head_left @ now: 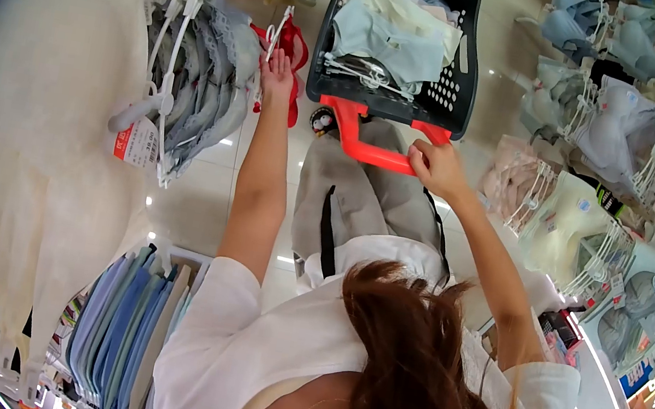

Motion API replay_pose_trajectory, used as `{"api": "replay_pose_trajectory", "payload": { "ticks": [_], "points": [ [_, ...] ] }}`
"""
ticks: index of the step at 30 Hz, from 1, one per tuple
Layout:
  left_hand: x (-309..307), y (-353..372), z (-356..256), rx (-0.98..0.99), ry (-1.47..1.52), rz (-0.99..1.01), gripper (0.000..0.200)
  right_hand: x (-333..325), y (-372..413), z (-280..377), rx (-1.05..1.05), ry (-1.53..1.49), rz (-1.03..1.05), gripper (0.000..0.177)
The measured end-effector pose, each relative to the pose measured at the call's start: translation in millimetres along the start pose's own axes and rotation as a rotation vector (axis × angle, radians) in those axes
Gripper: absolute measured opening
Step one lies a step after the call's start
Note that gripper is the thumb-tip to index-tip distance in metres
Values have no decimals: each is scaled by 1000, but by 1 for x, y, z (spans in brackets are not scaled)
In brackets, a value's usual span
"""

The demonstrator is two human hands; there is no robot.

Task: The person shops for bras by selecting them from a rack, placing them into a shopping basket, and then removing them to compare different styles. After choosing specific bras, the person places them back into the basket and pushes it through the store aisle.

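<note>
My left hand (278, 71) is raised by a red garment (298, 42) on a white hanger (276, 33), palm turned up and fingers stretched out. Whether the fingers touch the hanger is hard to tell. Beside it hang several grey bras (215, 73) on a rack. My right hand (437, 169) is closed round the right side of the red handle (377, 156) of a dark basket (470, 64). Inside the basket lie a light blue garment (394, 41), cream pieces and white hangers.
Cream garments (52, 89) hang large at the left, with a price tag (136, 142) near the grey bras. Blue and beige items (125, 327) stand at the lower left. Bras on hangers (627, 125) line the right side. Tiled floor (202, 201) shows between the racks.
</note>
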State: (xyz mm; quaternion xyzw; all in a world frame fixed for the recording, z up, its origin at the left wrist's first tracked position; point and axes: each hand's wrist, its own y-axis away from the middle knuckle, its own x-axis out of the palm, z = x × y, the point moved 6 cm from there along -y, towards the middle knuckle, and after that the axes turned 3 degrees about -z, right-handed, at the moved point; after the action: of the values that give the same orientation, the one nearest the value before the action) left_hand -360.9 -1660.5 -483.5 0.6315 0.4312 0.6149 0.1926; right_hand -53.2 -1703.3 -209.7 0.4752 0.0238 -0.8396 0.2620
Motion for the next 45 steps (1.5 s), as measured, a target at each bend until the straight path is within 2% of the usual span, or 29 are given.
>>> {"api": "replay_pose_trajectory", "payload": {
  "ticks": [2, 3, 5, 7, 9, 10, 11, 13, 15, 18, 21, 23, 25, 27, 35, 41, 43, 45],
  "points": [
    [-16, 9, -8, 79, 116, -78, 30, -1, 0, 1, 3, -11, -1, 27],
    [-41, 2, -8, 14, 256, -39, 32, 0, 0, 2, -3, -20, 0, 27],
    [-79, 22, -13, 125, 185, -185, 35, -1, 1, 1, 3, -45, -10, 26],
    [-125, 23, -13, 99, 275, -258, 36, -2, 2, 0, 4, -34, -10, 26],
    [-136, 50, -7, 73, 165, -243, 35, -1, 2, 1, 2, -25, -7, 27],
    [-175, 24, -13, 369, -521, -25, 35, -1, 1, 1, 4, -33, 0, 27],
    [-164, 33, -13, 371, -521, -25, 35, -1, 1, 1, 6, -39, 7, 27],
    [-142, 69, 7, 122, 120, -283, 39, -1, 1, 1, 4, -36, 6, 27],
    [-128, 73, 9, 130, 114, -283, 40, 0, 0, 1, 3, -32, 6, 27],
    [-101, 59, 8, 161, 55, -130, 39, 0, -1, 1, 6, -33, 11, 27],
    [-65, 54, 2, 202, -65, -80, 34, 0, -2, 1, 23, -22, 22, 26],
    [-46, 43, 0, 190, -40, -59, 34, -1, -1, 2, -11, -9, 17, 26],
    [-25, 32, 8, 39, 52, -46, 33, -2, -2, 2, -7, 3, 27, 26],
    [-9, 20, 16, 2, 60, -33, 31, -1, -2, 2, -2, 18, 40, 25],
    [24, -24, 0, 178, -166, 25, 30, -5, -1, 5, -13, -6, 49, 23],
    [27, -26, -12, 206, -206, -6, 30, -4, -1, 4, 9, -29, 64, 23],
    [37, -4, -13, 187, -269, -142, 32, -5, -1, 5, 9, -23, 65, 23],
    [31, -23, -16, 168, -225, -129, 32, -5, -2, 6, 9, -16, 63, 23]
  ]
}}
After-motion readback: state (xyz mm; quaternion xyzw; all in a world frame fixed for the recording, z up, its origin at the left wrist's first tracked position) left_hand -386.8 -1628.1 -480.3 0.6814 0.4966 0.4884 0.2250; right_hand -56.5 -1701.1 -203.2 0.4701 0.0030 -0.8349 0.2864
